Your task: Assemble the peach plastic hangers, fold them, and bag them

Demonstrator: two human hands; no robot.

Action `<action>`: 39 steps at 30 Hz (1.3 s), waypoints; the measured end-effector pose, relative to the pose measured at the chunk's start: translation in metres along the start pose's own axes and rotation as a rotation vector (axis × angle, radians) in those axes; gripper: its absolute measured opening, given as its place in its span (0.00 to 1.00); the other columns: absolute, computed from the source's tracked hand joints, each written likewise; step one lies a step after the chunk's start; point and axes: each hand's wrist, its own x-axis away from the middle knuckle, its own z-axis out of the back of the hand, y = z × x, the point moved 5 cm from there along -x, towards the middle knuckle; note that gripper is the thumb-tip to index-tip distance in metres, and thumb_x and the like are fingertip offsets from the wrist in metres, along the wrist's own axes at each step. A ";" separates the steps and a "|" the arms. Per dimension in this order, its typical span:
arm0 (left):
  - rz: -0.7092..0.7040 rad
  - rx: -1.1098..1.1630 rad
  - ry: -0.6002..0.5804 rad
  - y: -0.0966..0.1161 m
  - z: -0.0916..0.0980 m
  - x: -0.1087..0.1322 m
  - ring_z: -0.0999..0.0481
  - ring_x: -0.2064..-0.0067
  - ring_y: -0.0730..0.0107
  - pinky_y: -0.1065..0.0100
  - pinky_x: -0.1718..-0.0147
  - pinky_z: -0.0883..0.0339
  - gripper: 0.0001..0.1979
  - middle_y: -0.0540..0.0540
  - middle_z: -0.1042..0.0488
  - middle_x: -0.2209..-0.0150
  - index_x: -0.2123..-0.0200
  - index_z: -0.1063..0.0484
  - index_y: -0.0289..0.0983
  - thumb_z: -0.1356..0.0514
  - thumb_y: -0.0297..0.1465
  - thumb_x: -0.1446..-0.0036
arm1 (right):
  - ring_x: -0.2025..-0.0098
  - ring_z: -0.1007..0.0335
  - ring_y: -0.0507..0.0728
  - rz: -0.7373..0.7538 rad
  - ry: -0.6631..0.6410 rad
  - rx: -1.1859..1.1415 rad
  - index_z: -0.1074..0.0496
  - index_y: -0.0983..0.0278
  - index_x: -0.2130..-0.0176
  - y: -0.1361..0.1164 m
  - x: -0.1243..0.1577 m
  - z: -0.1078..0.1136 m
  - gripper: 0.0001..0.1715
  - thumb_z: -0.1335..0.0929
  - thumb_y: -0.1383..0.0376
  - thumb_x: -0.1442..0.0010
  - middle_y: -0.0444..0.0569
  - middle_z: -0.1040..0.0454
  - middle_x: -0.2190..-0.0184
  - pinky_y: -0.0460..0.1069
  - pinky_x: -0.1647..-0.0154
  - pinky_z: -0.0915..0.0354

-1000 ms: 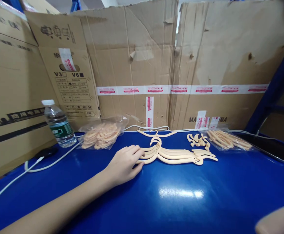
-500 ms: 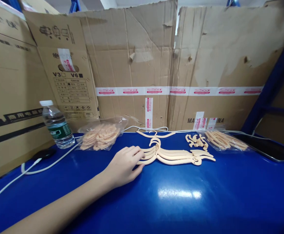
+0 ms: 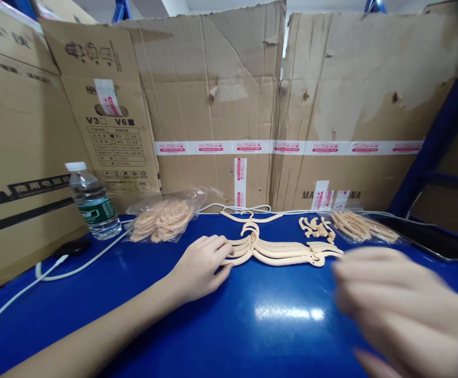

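My left hand (image 3: 207,265) has its fingers curled over the left ends of several small cream-coloured hangers (image 3: 281,254), which lie together on the blue table. Their hooks point away from me, and my fingers cover the left tips. On the right, my right hand (image 3: 405,310) is over the table near the front, smeared by motion, so its fingers and anything in them do not show clearly. Behind the bunch lies one separate hanger (image 3: 260,218). Several loose curved cream pieces (image 3: 317,228) sit just beyond the right end of the bunch.
At the back left are a clear bag of cream pieces (image 3: 163,220) and a water bottle (image 3: 93,202). Another bag (image 3: 364,227) and a dark flat device (image 3: 425,239) lie at the back right. White cable (image 3: 83,273) runs along the left. Cardboard (image 3: 213,105) stands behind.
My right hand has come into view from the right, in motion. My left hand and the hangers stay where they were.
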 end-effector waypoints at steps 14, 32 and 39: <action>-0.020 0.046 0.008 0.002 -0.014 0.000 0.29 0.63 0.64 0.63 0.63 0.40 0.06 0.47 0.26 0.64 0.65 0.32 0.38 0.47 0.24 0.38 | 0.63 0.28 0.58 -0.273 -0.295 0.000 0.28 0.62 0.56 0.059 -0.018 -0.063 0.13 0.39 0.67 0.37 0.51 0.24 0.64 0.50 0.65 0.39; -0.009 0.069 0.036 0.003 -0.017 0.002 0.28 0.59 0.61 0.61 0.61 0.37 0.06 0.45 0.26 0.60 0.63 0.31 0.38 0.47 0.25 0.39 | 0.65 0.27 0.59 -0.317 -0.296 0.045 0.27 0.63 0.59 0.065 -0.017 -0.065 0.13 0.40 0.66 0.36 0.51 0.23 0.66 0.50 0.66 0.39; 0.036 0.217 0.093 0.003 -0.009 0.002 0.27 0.57 0.61 0.61 0.58 0.35 0.07 0.47 0.25 0.60 0.62 0.31 0.39 0.46 0.24 0.42 | 0.71 0.30 0.56 -0.285 -0.286 0.023 0.26 0.63 0.61 0.063 -0.019 -0.065 0.12 0.39 0.67 0.37 0.49 0.24 0.70 0.48 0.70 0.42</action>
